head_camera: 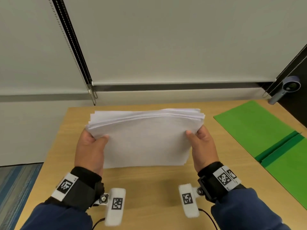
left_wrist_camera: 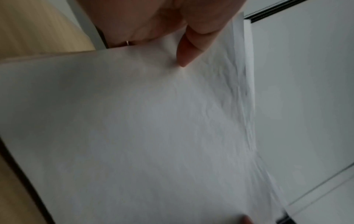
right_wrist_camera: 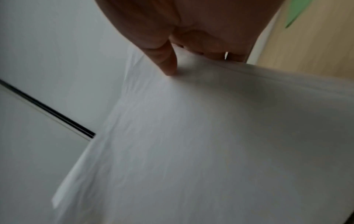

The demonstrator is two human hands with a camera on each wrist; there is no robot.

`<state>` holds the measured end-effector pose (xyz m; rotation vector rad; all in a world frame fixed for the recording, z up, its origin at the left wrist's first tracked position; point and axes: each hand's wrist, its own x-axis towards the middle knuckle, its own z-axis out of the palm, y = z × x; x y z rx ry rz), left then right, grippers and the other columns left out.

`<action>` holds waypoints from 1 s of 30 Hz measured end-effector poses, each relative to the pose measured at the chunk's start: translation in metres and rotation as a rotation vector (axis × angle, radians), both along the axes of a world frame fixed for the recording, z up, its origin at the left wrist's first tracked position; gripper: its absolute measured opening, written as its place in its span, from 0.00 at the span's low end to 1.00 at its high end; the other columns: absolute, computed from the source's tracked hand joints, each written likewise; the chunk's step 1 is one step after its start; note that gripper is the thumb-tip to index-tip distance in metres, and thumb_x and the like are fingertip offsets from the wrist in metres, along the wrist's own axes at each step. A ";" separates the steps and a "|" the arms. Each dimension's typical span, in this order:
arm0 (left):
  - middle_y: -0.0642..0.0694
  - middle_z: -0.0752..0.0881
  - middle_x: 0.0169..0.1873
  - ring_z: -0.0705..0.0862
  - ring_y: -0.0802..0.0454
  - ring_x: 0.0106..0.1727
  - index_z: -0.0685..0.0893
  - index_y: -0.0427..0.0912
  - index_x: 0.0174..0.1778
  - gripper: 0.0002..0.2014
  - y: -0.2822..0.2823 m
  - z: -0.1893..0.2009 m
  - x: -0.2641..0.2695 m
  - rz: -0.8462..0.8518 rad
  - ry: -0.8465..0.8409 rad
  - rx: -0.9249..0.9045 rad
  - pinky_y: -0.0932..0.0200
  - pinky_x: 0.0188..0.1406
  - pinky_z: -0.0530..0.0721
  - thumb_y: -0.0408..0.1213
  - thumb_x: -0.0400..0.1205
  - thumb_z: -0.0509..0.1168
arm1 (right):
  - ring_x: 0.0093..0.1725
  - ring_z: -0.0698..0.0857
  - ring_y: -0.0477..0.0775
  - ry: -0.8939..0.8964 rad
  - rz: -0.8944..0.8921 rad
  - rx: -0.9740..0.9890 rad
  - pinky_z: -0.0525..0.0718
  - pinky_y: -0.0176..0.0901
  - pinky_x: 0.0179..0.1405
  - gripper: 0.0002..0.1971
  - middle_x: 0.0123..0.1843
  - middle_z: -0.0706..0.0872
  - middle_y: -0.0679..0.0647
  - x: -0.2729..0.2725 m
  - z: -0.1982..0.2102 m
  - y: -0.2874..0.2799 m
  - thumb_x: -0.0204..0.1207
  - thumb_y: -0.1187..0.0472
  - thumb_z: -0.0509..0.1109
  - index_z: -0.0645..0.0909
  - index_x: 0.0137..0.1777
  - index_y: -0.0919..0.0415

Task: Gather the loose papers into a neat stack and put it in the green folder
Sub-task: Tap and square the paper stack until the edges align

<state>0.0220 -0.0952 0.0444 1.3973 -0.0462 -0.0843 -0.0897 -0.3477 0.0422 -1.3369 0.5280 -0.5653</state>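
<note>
The left hand [head_camera: 89,148] and right hand [head_camera: 203,146] each grip one side edge of the paper stack [head_camera: 144,138], thumbs pressed on the near face and the other fingers curled behind it, so the sheets stand on edge above the wooden bench [head_camera: 149,188]; whether the bottom edge touches the bench cannot be told. The step in hand looks like squaring the stack. To do it well, loosen the grip just enough for the sheets to slide, tap the bottom edge on the bench, then turn and tap a side edge. The paper is plain white and slightly wrinkled, and its top edges are fanned and uneven, so it is not yet neat. The green folder [head_camera: 259,128] lies open on the bench to the right, well apart from the stack.
</note>
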 end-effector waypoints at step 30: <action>0.38 0.88 0.66 0.86 0.38 0.65 0.84 0.40 0.67 0.14 0.033 -0.001 0.017 -0.250 0.189 0.018 0.42 0.60 0.82 0.28 0.86 0.62 | 0.56 0.90 0.62 0.011 0.283 0.068 0.89 0.59 0.57 0.18 0.59 0.93 0.59 -0.028 0.002 -0.014 0.81 0.74 0.64 0.89 0.60 0.56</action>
